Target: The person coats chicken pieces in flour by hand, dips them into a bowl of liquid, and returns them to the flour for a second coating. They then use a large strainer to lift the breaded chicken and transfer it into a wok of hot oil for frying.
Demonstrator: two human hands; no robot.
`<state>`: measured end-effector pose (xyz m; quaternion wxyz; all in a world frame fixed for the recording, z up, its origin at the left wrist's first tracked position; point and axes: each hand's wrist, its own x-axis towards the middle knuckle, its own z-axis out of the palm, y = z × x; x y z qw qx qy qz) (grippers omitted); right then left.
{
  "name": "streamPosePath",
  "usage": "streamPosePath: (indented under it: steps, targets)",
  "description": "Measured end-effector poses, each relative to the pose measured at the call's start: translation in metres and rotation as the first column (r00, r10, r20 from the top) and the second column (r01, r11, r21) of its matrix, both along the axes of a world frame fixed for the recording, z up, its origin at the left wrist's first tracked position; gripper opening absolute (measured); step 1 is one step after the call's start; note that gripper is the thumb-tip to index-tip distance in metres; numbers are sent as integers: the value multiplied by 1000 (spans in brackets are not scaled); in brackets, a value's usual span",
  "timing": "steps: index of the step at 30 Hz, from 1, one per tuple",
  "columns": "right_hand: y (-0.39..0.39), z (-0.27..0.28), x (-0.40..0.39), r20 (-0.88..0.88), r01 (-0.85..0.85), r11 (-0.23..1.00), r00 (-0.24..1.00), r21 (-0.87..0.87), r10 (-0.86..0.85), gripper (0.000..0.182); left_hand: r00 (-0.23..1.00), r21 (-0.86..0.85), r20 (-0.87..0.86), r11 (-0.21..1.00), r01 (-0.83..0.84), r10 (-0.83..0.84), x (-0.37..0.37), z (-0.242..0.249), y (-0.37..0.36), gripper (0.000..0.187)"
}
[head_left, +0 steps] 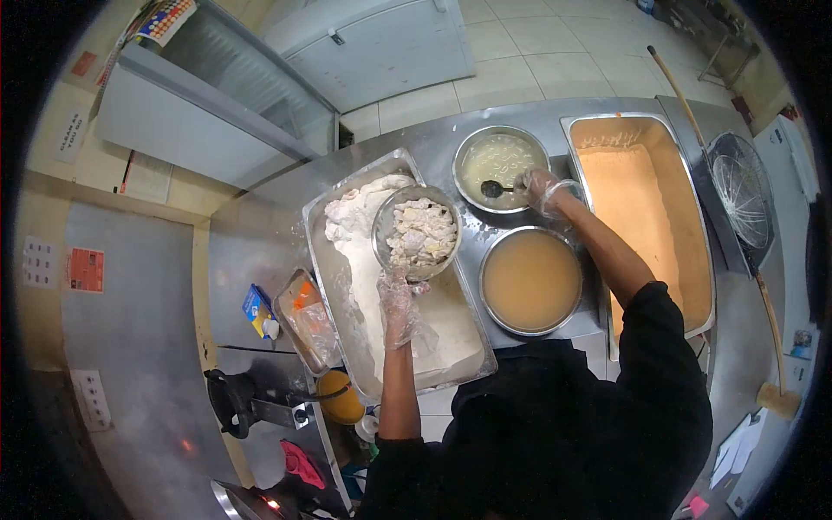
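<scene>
My left hand [397,299], in a clear plastic glove dusted with flour, grips the near rim of a round metal bowl [378,247]. Lumpy, flour-coated pieces [423,230] fill that bowl, which is over a large steel tray [475,348] of white flour [368,286]. Gloved too, my right hand [546,189] is closed around a dark spoon [492,188] at the right side of a steel bowl [458,156]. Cloudy pale liquid with light strips [503,156] lies in this bowl, and the spoon's head is at its surface.
A bowl of brownish liquid [532,282] stands nearest my body. To the right are a deep tray with an orange-tan interior [633,182] and a wire strainer [741,191]. On the left are a small tray [290,316], a blue-yellow carton [258,310] and a black-handled appliance [251,403].
</scene>
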<state>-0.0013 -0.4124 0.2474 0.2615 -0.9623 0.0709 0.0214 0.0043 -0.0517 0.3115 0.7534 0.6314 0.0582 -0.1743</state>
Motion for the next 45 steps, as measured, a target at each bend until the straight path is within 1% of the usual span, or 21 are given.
streamPosePath:
  steps: [4,6,7,8,11,15,19,21,23,24,27,28,31,32,34,35,36,39,41,42,45]
  targets:
    - [-8,0,-8,87,47,914,992,403,-89,16,998,8,-35,999,46,-45,2,19,-11,27]
    - [6,36,-16,18,126,863,988,489,-155,17,997,-13,-21,997,77,-77,6,18,-12,27]
    - [10,52,-19,-18,167,832,982,528,-186,18,995,-22,-13,995,95,-95,8,17,-13,27]
    - [9,60,-18,-3,138,859,988,493,-158,17,997,-32,2,996,80,-79,8,17,-16,28]
    - [8,94,-22,81,63,783,986,619,-143,14,997,-40,44,997,66,-65,12,16,-24,31]
    - [22,152,-29,95,36,786,988,617,-120,15,990,7,89,994,106,-106,13,26,-32,27]
    - [42,151,-26,172,-38,870,984,492,-54,22,986,-26,111,992,126,-122,10,27,-32,29]
    - [53,160,-21,174,-191,969,971,157,163,23,990,-56,103,993,100,-94,11,22,-32,33]
    - [64,148,-12,180,-311,941,926,-134,332,22,988,3,96,992,125,-125,14,21,-32,34]
    - [76,156,-15,124,-240,938,953,-252,277,22,985,32,94,989,141,-144,15,21,-31,34]
    - [74,143,-13,282,-138,888,917,-439,282,28,975,11,125,983,185,-185,14,26,-29,34]
    - [67,140,-14,337,-94,922,913,-376,231,36,978,17,121,986,168,-169,13,26,-30,34]
    - [40,124,3,394,55,870,904,-491,165,31,975,62,168,989,137,-146,13,24,-30,33]
    - [33,114,2,521,111,915,845,-389,119,26,963,104,213,984,142,-162,14,16,-27,33]
    - [18,89,-1,231,116,916,973,-385,-26,22,948,212,241,964,159,-209,17,6,-22,34]
    - [12,77,-3,74,123,915,992,-384,-102,20,945,276,226,946,173,-238,20,3,-19,35]
    - [9,62,-5,60,98,910,995,-403,-80,19,941,337,209,923,187,-267,22,-1,-18,37]
    - [14,43,-19,-28,30,901,998,-434,-47,18,963,165,217,979,124,-158,17,-10,-19,39]
    - [21,44,-23,-139,2,908,988,-420,-66,21,984,-73,49,982,172,-169,15,-9,-22,40]
    - [24,53,-25,-188,51,943,975,-329,-119,20,982,-192,-33,965,177,-186,14,-7,-23,41]
    - [16,33,-25,-53,129,976,989,-176,-141,21,979,-375,2,908,188,-202,15,-12,-27,40]
